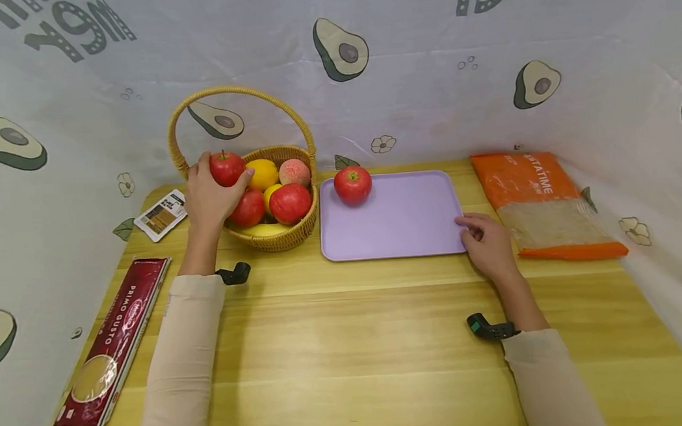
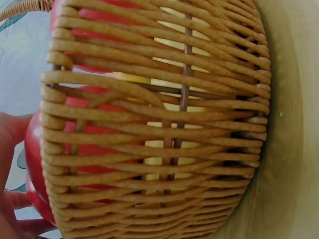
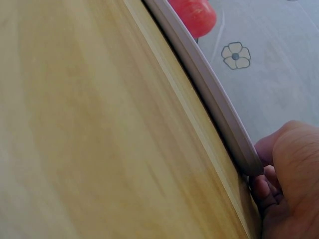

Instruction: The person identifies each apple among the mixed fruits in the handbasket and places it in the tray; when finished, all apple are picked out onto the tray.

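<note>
My left hand [image 1: 206,198] holds a red apple [image 1: 226,168] at the left side of the wicker basket [image 1: 278,244], fingers on its left and thumb on its right. Below and beside it in the basket lie a red fruit [image 1: 249,209], a larger red fruit [image 1: 291,203], a yellow fruit [image 1: 264,174], a peach [image 1: 295,173] and a banana-like yellow fruit [image 1: 266,230]. The lilac tray [image 1: 405,215] lies right of the basket, with another red apple [image 1: 353,185] at its upper left. My right hand [image 3: 294,174] pinches the tray's near right corner between thumb and fingers.
An orange and clear packet [image 1: 546,207] lies right of the tray. At the left are a long dark red packet [image 1: 114,344] and a small white and brown packet [image 1: 164,214]. The basket's tall handle [image 1: 234,89] arches above the fruit. A printed cloth hangs behind.
</note>
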`<control>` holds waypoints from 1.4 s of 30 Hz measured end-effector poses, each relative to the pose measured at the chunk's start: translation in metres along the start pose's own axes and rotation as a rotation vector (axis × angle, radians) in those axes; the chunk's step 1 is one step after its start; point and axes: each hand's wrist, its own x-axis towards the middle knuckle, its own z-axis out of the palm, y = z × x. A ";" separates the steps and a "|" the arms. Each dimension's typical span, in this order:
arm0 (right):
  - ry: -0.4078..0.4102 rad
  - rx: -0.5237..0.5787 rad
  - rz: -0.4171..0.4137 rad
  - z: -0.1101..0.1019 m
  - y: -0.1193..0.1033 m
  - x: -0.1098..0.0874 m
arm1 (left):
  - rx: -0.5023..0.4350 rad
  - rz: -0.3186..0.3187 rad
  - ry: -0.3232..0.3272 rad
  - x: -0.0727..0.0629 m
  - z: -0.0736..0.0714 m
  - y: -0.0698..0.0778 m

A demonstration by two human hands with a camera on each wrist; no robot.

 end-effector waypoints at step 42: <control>0.010 0.010 -0.015 0.000 -0.004 -0.001 | -0.274 0.158 0.133 -0.004 0.001 0.002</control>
